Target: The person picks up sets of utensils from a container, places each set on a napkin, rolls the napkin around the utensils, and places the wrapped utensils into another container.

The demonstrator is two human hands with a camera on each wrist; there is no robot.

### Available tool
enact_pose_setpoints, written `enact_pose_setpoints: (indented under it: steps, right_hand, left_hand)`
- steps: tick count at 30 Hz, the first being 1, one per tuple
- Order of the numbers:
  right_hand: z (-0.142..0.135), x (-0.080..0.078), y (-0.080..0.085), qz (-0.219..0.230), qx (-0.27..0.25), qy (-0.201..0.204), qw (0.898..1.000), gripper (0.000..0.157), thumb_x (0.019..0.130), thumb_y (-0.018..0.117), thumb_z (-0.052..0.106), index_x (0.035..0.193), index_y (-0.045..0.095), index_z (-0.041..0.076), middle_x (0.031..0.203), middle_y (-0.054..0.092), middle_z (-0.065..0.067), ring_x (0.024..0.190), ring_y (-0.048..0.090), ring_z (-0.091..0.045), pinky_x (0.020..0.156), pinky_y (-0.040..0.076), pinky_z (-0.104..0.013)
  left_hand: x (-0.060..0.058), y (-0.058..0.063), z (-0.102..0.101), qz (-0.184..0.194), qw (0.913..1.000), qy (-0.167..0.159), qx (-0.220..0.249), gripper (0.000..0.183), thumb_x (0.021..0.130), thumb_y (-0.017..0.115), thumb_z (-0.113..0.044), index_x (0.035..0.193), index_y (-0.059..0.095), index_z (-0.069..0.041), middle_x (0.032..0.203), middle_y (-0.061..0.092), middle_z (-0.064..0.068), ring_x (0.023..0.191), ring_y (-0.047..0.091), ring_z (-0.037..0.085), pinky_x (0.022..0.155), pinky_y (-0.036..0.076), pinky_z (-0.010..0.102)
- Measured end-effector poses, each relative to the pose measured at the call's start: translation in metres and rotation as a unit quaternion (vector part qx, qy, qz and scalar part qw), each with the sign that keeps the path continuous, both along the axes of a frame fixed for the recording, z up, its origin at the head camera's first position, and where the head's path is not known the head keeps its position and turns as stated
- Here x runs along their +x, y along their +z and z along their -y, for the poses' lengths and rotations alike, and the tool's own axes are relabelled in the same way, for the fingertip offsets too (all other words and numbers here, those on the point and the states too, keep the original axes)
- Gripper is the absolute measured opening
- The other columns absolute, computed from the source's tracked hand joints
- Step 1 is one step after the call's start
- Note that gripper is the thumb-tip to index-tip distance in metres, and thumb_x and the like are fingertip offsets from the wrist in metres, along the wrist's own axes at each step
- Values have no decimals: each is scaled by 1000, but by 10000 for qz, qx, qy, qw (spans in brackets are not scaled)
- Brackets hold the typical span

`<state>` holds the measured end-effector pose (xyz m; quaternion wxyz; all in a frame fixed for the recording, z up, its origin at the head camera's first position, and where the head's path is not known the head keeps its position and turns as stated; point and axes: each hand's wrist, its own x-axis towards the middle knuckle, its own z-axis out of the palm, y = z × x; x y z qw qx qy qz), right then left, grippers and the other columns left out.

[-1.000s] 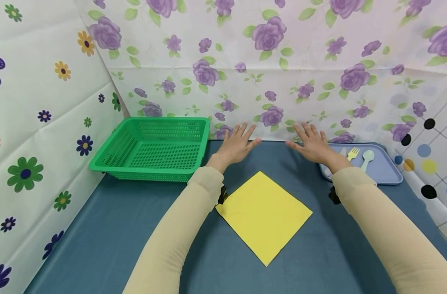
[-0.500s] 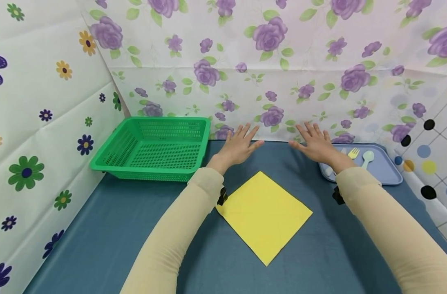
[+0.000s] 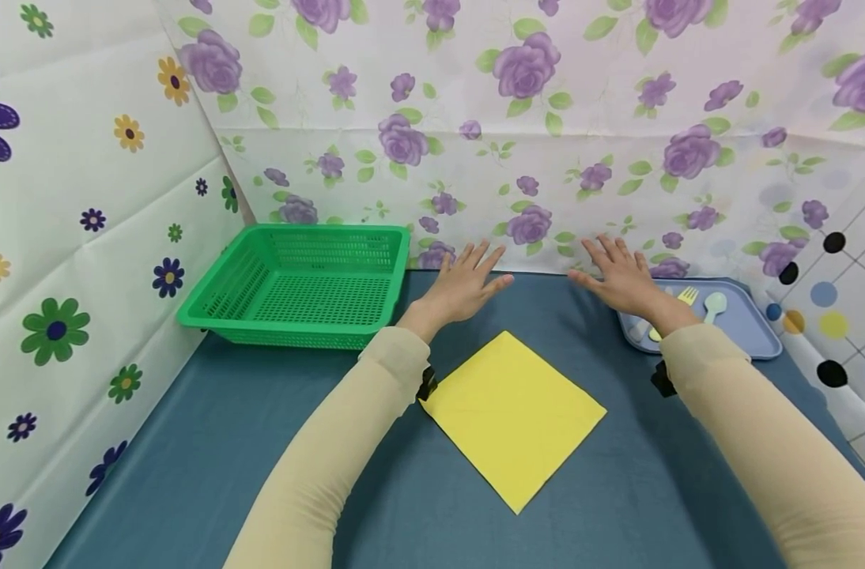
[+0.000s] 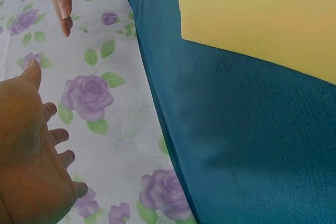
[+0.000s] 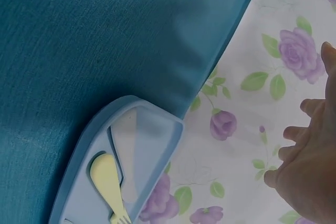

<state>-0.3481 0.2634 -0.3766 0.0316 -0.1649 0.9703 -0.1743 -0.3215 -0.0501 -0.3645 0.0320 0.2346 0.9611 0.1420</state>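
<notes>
My left hand (image 3: 462,286) hovers over the back of the table with its fingers spread, just right of the green basket (image 3: 279,327). Level with it, my right hand (image 3: 626,283) is held out the same way, beside the left end of a pale blue tray (image 3: 754,338). Both palms hold nothing. Between the forearms lies a flat yellow square sheet (image 3: 514,423), one corner toward the back. On the tray are a yellow fork (image 5: 106,179), a pale green spoon (image 3: 715,303) and a whitish knife (image 5: 125,148), partly covered by my right wrist in the head view.
The basket is perforated, with nothing in it, and stands at the back left. A blue cloth (image 3: 262,442) covers the table. Behind it rises a white sheet with purple flowers (image 3: 528,67), close to the fingertips. Patterned sheets also line both sides.
My right hand has shifted slightly right, and my left hand has moved a little too, fingers still spread. The sheet, basket and tray stay in place; the head view has shifted slightly.
</notes>
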Motion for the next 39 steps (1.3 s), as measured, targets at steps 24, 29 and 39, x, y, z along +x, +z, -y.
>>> enact_pose_setpoints:
  steps: [24, 29, 39]
  right_hand:
    - [-15, 12, -1, 52, -498, 109, 9987, 83, 109, 47, 56, 168, 14, 9, 168, 6, -33, 154, -3, -55, 119, -4, -74]
    - [-19, 16, 2, 65, -620, 107, 9980, 82, 109, 46, 55, 167, 15, 6, 168, 6, -35, 153, 2, -56, 117, 4, -77]
    - [-28, 18, 4, 480, -1108, -100, 9926, 87, 109, 48, 54, 168, 7, 5, 169, 2, -33, 153, 7, -57, 114, 16, -78]
  left_hand:
    - [26, -3, 7, -134, 9985, -517, 155, 71, 110, 30, -59, 169, 8, -28, 176, 0, 3, 161, -4, 23, 128, -1, 57]
    - [31, -4, 8, -167, 9976, -633, 223, 71, 110, 32, -59, 169, 9, -27, 176, 3, 5, 161, -3, 24, 128, 1, 57]
    - [40, 0, 12, -189, 9950, -847, 491, 68, 112, 36, -53, 169, 13, -26, 175, 6, 7, 161, 4, 29, 128, 9, 55]
